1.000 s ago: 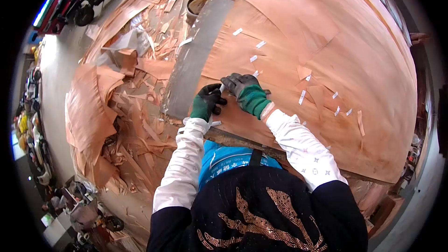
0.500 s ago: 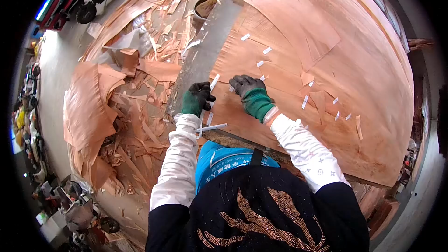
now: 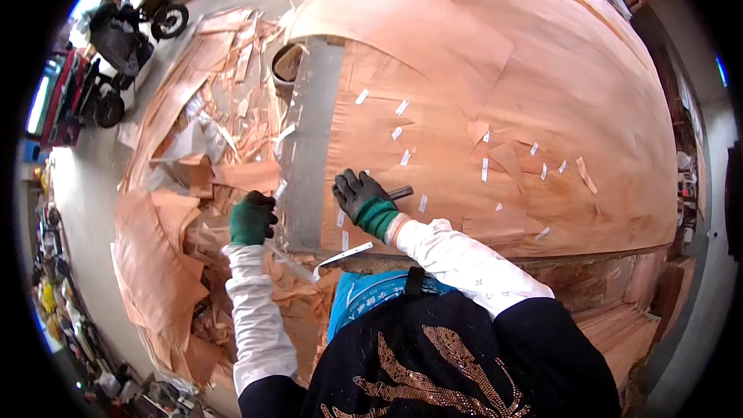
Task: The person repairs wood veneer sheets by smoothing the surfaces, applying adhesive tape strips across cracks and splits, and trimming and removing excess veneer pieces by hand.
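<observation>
My left hand (image 3: 253, 218), in a green and black glove, is closed beyond the sheet's left edge. A white tape strip (image 3: 280, 189) shows by its fingertips, and a pale length hangs below. My right hand (image 3: 364, 203), gloved alike, presses on the orange-brown wood veneer sheet (image 3: 457, 217) near its left edge. From under its palm sticks a dark cylindrical tool handle (image 3: 401, 193); the tool's other end is hidden. Short white tape pieces (image 3: 402, 107) lie scattered across the veneer. Another white tape strip (image 3: 344, 254) lies at the near edge, close to my body.
Torn veneer scraps (image 3: 232, 178) pile up on the left. A round bucket (image 3: 288, 63) stands beyond the grey strip of table (image 3: 309, 124). Larger veneer sheets (image 3: 433, 15) cover the far side. A motorbike (image 3: 124, 46) is parked at the far left.
My left hand has moved left, off the veneer and away from my right hand. My right hand has shifted left and nearer my body, with the dark handle now showing more. The view has turned.
</observation>
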`<action>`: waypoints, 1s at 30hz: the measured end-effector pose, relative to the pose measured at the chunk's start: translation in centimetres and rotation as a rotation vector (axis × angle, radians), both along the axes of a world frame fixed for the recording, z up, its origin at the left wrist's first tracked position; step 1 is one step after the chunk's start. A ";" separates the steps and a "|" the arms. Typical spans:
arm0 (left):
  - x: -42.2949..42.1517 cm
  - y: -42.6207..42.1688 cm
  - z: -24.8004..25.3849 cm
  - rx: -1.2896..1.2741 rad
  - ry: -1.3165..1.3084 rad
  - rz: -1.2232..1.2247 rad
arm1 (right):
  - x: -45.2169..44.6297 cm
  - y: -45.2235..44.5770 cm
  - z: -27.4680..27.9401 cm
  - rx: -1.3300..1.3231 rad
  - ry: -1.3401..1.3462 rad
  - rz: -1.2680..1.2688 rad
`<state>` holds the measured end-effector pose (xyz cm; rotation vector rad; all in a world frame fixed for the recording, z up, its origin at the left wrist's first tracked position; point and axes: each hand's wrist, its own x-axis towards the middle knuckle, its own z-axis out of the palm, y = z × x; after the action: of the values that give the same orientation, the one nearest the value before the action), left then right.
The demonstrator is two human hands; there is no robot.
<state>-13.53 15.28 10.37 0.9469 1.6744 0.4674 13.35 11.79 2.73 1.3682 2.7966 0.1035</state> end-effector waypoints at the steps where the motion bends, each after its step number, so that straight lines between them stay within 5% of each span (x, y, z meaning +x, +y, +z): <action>1: -0.9 0.9 1.0 0.053 -0.254 0.107 | 0.1 -0.1 -0.2 0.028 0.004 0.005; 2: 0.0 1.9 3.6 0.068 -0.111 0.017 | 0.2 -0.1 -0.8 0.057 0.007 0.010; 5: 1.7 4.1 5.1 0.155 -0.255 0.045 | 0.5 0.5 -0.2 0.051 0.070 0.028; 8: 4.3 5.5 5.2 0.095 -0.397 0.011 | 0.5 2.1 2.9 -0.343 0.090 -0.102; 9: 5.4 5.7 5.3 0.072 -0.408 0.015 | 1.4 1.9 4.6 -0.253 0.198 -0.142; 14: 10.5 5.7 4.3 0.107 -0.529 -0.065 | 6.6 5.1 4.9 -0.616 1.247 -0.695; 15: 11.1 5.8 3.7 0.093 -0.599 -0.080 | 7.9 6.4 7.5 -0.714 1.168 -0.776; 18: 13.0 6.2 3.0 0.135 -0.770 -0.041 | 10.2 8.1 8.1 -0.959 1.590 -0.792; 22: 12.5 5.2 6.1 0.230 -0.815 0.001 | 11.7 10.4 8.0 -0.897 1.322 -0.915; 24: 11.4 3.5 8.7 0.268 -0.804 -0.007 | 12.3 11.6 6.5 -0.975 1.400 -0.938; 26: 10.6 1.4 11.0 0.492 -0.838 -0.102 | 12.1 12.2 4.6 -0.947 1.338 -0.882; 28: 9.5 2.2 14.6 0.908 -0.463 -0.461 | 10.7 12.6 5.5 -0.947 1.231 -0.869; 30: 8.8 1.5 17.2 1.010 -0.406 -0.487 | 9.2 12.0 5.6 -0.967 1.096 -0.818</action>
<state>-4.71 16.80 27.54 1.7755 0.7306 1.1159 22.55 23.82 8.32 2.3299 1.7085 -2.1473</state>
